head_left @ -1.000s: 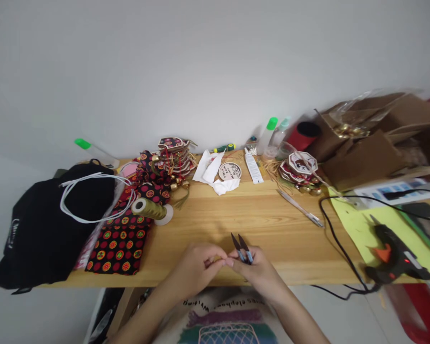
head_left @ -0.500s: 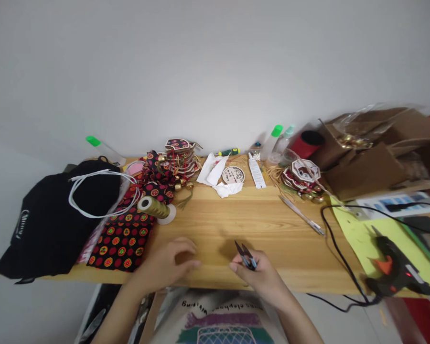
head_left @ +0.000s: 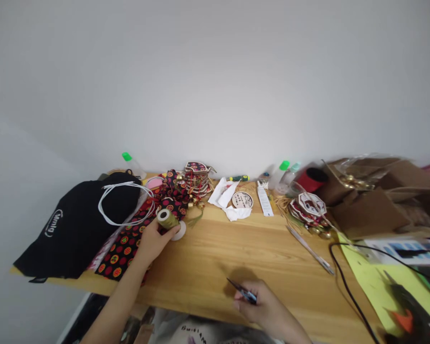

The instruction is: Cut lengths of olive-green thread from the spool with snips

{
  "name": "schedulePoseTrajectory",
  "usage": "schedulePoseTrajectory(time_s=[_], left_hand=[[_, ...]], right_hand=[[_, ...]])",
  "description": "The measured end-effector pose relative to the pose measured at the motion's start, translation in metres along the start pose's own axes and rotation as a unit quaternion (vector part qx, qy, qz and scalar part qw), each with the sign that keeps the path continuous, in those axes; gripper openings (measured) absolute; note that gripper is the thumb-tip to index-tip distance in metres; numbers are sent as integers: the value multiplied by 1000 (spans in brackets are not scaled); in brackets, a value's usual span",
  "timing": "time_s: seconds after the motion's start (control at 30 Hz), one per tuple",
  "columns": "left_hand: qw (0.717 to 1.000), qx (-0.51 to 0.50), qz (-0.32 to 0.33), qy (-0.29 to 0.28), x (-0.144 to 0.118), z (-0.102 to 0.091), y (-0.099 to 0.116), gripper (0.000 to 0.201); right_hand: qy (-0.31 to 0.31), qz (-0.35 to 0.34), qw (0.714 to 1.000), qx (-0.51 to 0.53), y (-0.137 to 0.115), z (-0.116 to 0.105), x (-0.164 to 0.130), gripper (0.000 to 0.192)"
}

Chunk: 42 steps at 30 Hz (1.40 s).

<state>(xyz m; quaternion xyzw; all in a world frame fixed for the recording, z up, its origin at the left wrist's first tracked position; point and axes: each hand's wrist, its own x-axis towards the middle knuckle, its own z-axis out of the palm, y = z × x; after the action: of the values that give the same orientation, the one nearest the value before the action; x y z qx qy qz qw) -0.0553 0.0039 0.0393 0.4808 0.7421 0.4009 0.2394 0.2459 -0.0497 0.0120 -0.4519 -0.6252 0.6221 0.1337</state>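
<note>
My left hand [head_left: 155, 243] is closed around a cone of olive-gold thread [head_left: 170, 220], thumb on one side and fingers on the other. The cone lies tilted, its white base [head_left: 179, 231] toward the wood, beside black cloth with red and yellow flower dots [head_left: 123, 251]. My right hand [head_left: 261, 303] holds a pair of thread snips [head_left: 245, 292] low over the front of the table, dark blades pointing left. Several patterned sachets [head_left: 197, 177] with bells and tassels are piled just behind the cone.
A black bag [head_left: 79, 229] with a coiled white cable [head_left: 105, 203] sits left. Along the back lie a round printed disc [head_left: 242, 200], white tissue and a tube [head_left: 265, 200]. A pen [head_left: 310, 248], glue gun [head_left: 412, 306], black cord and brown paper bag [head_left: 369, 210] are right.
My left hand has reached forward and left from the table's front and closed on the thread cone. My right hand keeps the snips, now turned further left. The view has tilted up and turned left.
</note>
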Motion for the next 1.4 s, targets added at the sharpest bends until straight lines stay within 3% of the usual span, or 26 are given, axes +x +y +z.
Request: schedulePoseTrajectory(time_s=[0.17,0.4,0.8,1.07,1.4], left_hand=[[993,-118,-24,15,-5,-13,27,46],[987,-155,-41,-31,-35,-29,79,40],[971,-219,-59,-73,-54,-25,96,38],[929,-315,-116,-155,-66,-13,118,45],[892,-372,-185,-177,-75,-10,121,57]], right_hand=[[1,25,1000,17,0,-1,1,20],[-22,24,999,22,4,-4,1,28],[-34,-1,999,30,1,-8,-1,31],[-35,1,999,39,4,-9,0,33],[-37,5,998,54,6,-10,-1,34]])
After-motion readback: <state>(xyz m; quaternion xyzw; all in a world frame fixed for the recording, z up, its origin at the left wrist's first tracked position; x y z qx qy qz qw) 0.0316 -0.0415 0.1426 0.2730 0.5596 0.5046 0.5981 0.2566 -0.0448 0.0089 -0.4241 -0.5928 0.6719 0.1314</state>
